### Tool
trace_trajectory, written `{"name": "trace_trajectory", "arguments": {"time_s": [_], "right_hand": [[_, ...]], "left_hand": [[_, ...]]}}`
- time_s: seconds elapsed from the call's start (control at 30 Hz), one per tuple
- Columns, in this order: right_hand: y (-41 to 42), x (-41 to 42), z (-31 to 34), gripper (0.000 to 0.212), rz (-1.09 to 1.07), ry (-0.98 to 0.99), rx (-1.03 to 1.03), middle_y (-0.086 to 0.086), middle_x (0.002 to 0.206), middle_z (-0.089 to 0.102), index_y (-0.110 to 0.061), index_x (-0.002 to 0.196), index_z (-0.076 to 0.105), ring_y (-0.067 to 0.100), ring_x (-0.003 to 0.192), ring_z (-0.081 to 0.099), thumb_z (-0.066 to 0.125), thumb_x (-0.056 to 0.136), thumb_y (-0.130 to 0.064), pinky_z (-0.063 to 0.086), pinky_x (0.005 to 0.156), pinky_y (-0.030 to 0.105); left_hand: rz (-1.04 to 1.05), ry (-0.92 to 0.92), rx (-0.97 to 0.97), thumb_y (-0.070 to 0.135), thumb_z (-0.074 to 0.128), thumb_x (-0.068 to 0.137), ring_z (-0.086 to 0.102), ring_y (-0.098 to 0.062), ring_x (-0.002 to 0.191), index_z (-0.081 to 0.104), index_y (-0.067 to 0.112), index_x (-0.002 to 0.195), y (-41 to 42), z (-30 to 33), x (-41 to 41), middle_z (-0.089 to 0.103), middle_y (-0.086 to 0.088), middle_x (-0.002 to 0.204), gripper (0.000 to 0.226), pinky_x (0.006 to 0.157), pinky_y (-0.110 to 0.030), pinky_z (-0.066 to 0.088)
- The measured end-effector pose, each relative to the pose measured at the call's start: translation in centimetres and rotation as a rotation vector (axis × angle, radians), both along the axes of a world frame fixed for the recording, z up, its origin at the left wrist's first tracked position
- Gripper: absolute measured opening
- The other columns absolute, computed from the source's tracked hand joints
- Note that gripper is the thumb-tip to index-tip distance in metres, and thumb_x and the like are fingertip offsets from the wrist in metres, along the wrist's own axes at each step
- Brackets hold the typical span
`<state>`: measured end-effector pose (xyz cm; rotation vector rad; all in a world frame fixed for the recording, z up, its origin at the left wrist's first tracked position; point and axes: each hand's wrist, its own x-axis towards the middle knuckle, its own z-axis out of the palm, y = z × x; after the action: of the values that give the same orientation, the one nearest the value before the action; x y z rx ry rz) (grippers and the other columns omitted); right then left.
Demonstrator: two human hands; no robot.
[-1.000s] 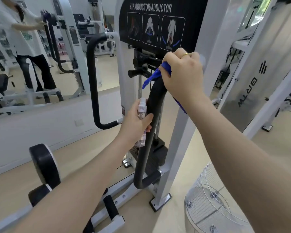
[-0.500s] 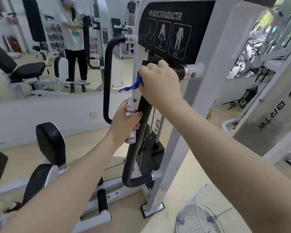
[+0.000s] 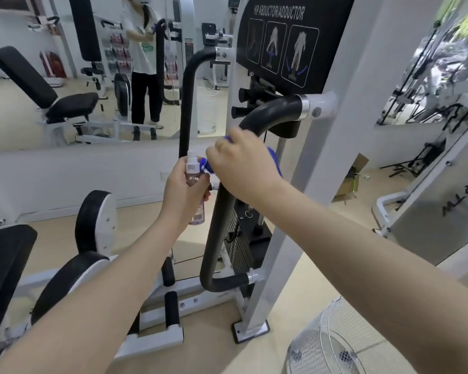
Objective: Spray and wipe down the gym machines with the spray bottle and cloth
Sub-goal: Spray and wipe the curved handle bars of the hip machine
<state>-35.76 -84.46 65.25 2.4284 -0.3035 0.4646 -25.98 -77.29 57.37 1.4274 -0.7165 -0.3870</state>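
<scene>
Two hands busy; right hand [image 3: 243, 168] clamps blue cloth [image 3: 274, 160] round the black handle bar [image 3: 219, 225], mid-wipe; left hand [image 3: 185, 193] grips spray bottle [image 3: 193, 171] just beside; next, likely wiping lower down the bar.

I see my right hand [image 3: 243, 168] wrapped round the handle bar [image 3: 219, 220] with the cloth [image 3: 274, 160] under its fingers [image 3: 222, 149]. Just left of those fingers, my left hand [image 3: 185, 195] holds the spray bottle [image 3: 193, 182] upright. The instruction panel [image 3: 281, 44] sits above, the fan [image 3: 333, 346] on the floor below right, the mirror [image 3: 79, 68] behind left.
</scene>
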Motion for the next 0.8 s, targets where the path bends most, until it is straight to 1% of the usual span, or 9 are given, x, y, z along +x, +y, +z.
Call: {"name": "trace_trajectory", "arguments": {"time_s": [0.13, 0.23, 0.3, 0.37, 0.47, 0.57, 0.63, 0.7, 0.8], "right_hand": [[-1.0, -0.6, 0.5, 0.017, 0.066, -0.145, -0.155, 0.004, 0.067, 0.065, -0.011, 0.074, 0.065, 0.023, 0.066, 0.057, 0.076, 0.062, -0.015, 0.045, 0.059, 0.027], [-1.9, 0.1, 1.9, 0.014, -0.024, -0.291, -0.187, 0.001, 0.06, 0.06, -0.014, 0.068, 0.06, 0.021, 0.061, 0.053, 0.074, 0.067, -0.014, 0.043, 0.056, 0.026], [-1.4, 0.9, 1.0, 0.009, -0.072, -0.321, -0.166, 0.002, 0.058, 0.058, -0.014, 0.067, 0.058, 0.021, 0.06, 0.052, 0.061, 0.073, -0.007, 0.043, 0.056, 0.026], [-0.5, 1.6, -1.7, 0.013, -0.057, -0.24, -0.169, 0.002, 0.058, 0.058, -0.013, 0.067, 0.06, 0.021, 0.06, 0.052, 0.052, 0.072, -0.004, 0.043, 0.057, 0.027], [1.3, 2.0, -6.3, 0.006, -0.052, 0.069, -0.127, -0.003, 0.062, 0.061, -0.018, 0.071, 0.063, 0.017, 0.066, 0.055, 0.069, 0.072, -0.021, 0.044, 0.061, 0.027], [1.2, 1.8, -5.6, 0.01, -0.032, 0.149, -0.154, -0.002, 0.07, 0.065, -0.017, 0.081, 0.066, 0.017, 0.072, 0.057, 0.07, 0.075, -0.024, 0.045, 0.064, 0.027], [0.5, 1.4, -3.0, 0.006, -0.036, 0.031, -0.254, 0.0, 0.07, 0.064, -0.016, 0.081, 0.064, 0.019, 0.072, 0.057, 0.06, 0.077, -0.016, 0.045, 0.064, 0.027], [-0.2, 1.4, -1.4, 0.023, -0.051, -0.21, -0.296, 0.0, 0.063, 0.061, -0.015, 0.072, 0.061, 0.02, 0.064, 0.054, 0.042, 0.076, -0.002, 0.044, 0.06, 0.027], [-0.1, 2.4, -3.5, 0.042, -0.089, -0.4, -0.299, 0.003, 0.061, 0.059, -0.012, 0.07, 0.058, 0.022, 0.059, 0.051, 0.024, 0.084, 0.007, 0.043, 0.056, 0.029]], "left_hand": [[-0.057, -0.022, 0.049, 0.007, 0.052, 0.091, 0.051, -0.018, 0.061, 0.051, 0.017, 0.102, 0.6, -0.6, -0.1, 0.054, -0.006, 0.074, 0.015, 0.059, -0.033, 0.049], [-0.117, -0.038, 0.089, 0.007, 0.052, 0.092, 0.051, -0.021, 0.062, 0.051, 0.025, 0.097, 1.0, -0.8, -0.2, 0.053, -0.006, 0.072, 0.018, 0.062, -0.035, 0.049], [-0.135, -0.062, 0.11, 0.008, 0.053, 0.092, 0.052, -0.023, 0.062, 0.051, 0.029, 0.093, 1.4, -1.1, 0.2, 0.054, -0.005, 0.072, 0.021, 0.062, -0.036, 0.05], [-0.145, -0.086, 0.121, 0.007, 0.054, 0.09, 0.052, -0.022, 0.061, 0.052, 0.028, 0.091, 1.7, -1.3, 0.8, 0.056, -0.007, 0.074, 0.021, 0.061, -0.037, 0.049], [-0.172, -0.15, 0.146, 0.003, 0.057, 0.086, 0.053, -0.019, 0.059, 0.055, 0.025, 0.092, 2.3, -1.7, 2.0, 0.058, -0.003, 0.072, 0.023, 0.056, -0.036, 0.047], [-0.184, -0.153, 0.179, 0.003, 0.055, 0.087, 0.053, -0.018, 0.06, 0.055, 0.03, 0.089, 3.2, -2.5, 2.7, 0.056, 0.0, 0.069, 0.027, 0.056, -0.033, 0.048], [-0.199, -0.136, 0.181, 0.004, 0.054, 0.089, 0.052, -0.016, 0.06, 0.053, 0.033, 0.089, 3.4, -2.9, 2.9, 0.055, 0.001, 0.07, 0.03, 0.053, -0.025, 0.047], [-0.217, -0.125, 0.216, 0.007, 0.054, 0.09, 0.053, -0.013, 0.061, 0.051, 0.031, 0.09, 3.0, -3.2, 3.3, 0.054, 0.004, 0.071, 0.024, 0.052, -0.018, 0.044], [-0.255, -0.145, 0.258, 0.007, 0.055, 0.088, 0.053, -0.017, 0.063, 0.048, 0.025, 0.08, 2.3, -3.6, 3.4, 0.054, 0.002, 0.069, 0.02, 0.055, -0.025, 0.046]]}}
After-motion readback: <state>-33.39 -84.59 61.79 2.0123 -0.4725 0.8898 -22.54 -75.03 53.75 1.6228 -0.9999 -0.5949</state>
